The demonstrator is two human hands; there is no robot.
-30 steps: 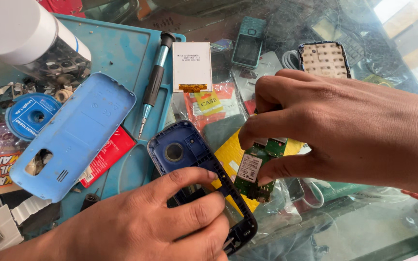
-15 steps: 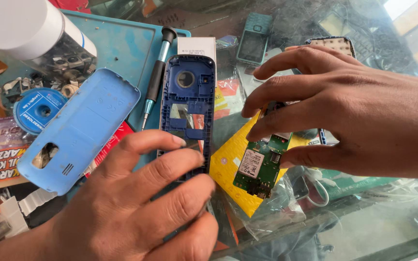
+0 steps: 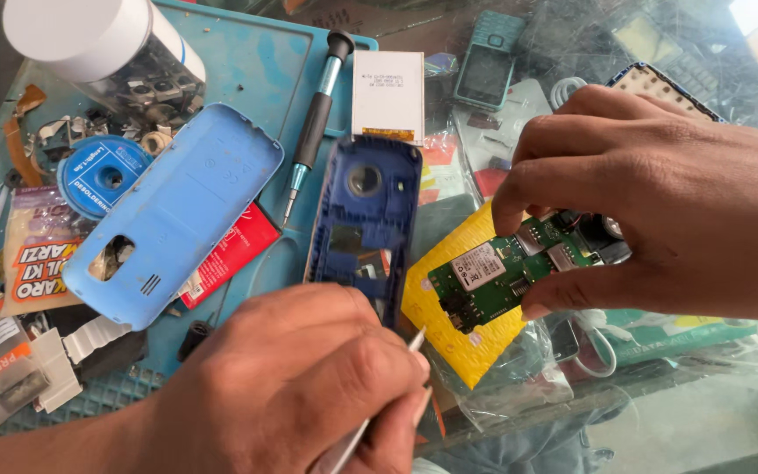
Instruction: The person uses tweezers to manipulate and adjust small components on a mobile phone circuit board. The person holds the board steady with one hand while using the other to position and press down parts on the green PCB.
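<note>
My right hand (image 3: pixel 660 202) holds a green phone circuit board (image 3: pixel 506 276) by its right end, tilted, above a yellow packet (image 3: pixel 458 338). My left hand (image 3: pixel 300 395) is closed around a thin metal tool (image 3: pixel 392 377) whose tip points up toward the board. A dark blue phone frame (image 3: pixel 364 219) lies flat on the mat just above my left hand, camera hole at its top. A light blue back cover (image 3: pixel 177 215) lies to its left.
A screwdriver (image 3: pixel 313 132) and a small display module (image 3: pixel 388 96) lie on the blue work mat (image 3: pixel 247 61). A white-capped jar (image 3: pixel 107 53), a blue solder-wick reel (image 3: pixel 98 175), packets, a keypad (image 3: pixel 660 88) and another phone (image 3: pixel 489 61) crowd the glass table.
My left hand let go of the dark blue frame, which now lies flat on the mat, and closed on a thin metal tool. The right hand turned the board more level.
</note>
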